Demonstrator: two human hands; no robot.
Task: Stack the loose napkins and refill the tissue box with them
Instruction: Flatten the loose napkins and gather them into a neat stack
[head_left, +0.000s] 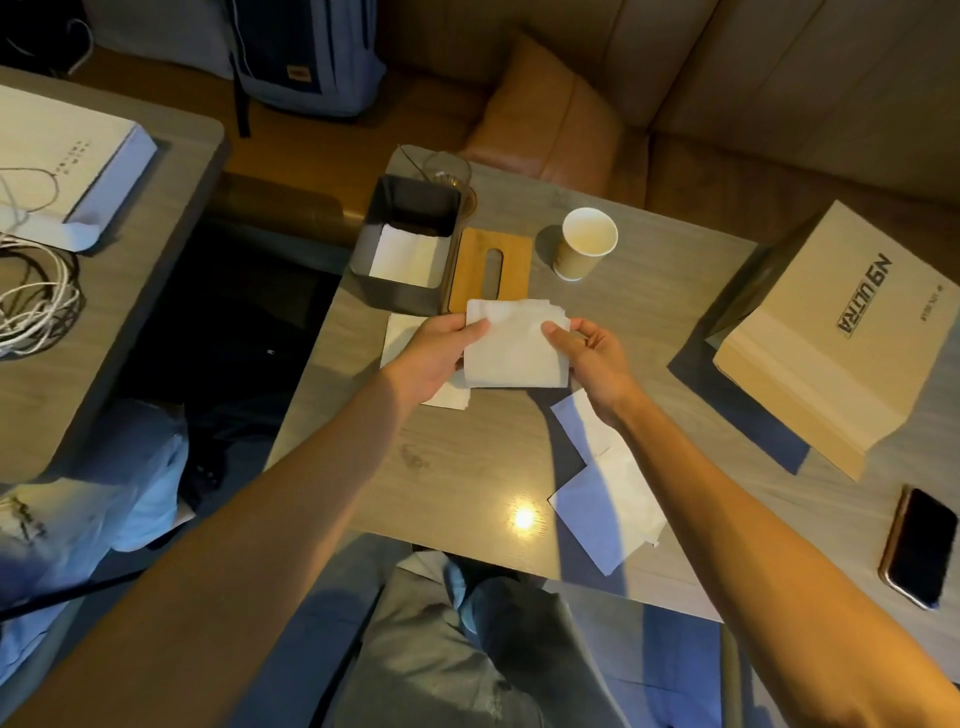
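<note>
A small stack of white napkins (511, 345) is held above the table between both hands. My left hand (434, 353) pinches its left edge and my right hand (589, 353) pinches its right edge. Beyond them stands the dark tissue box (400, 291), open on top, with white napkins lying inside. Its wooden lid (491, 270) with a slot lies flat beside the box on the right. One loose napkin (402, 332) lies under my left hand. More loose napkins (608, 499) lie near the table's front, under my right forearm.
A paper cup (587, 244) stands right of the lid, and a glass (447, 169) behind the box. A cardboard box (831, 332) sits at the right, a phone (917, 545) near the front right edge. Cables (31, 301) lie on the left table.
</note>
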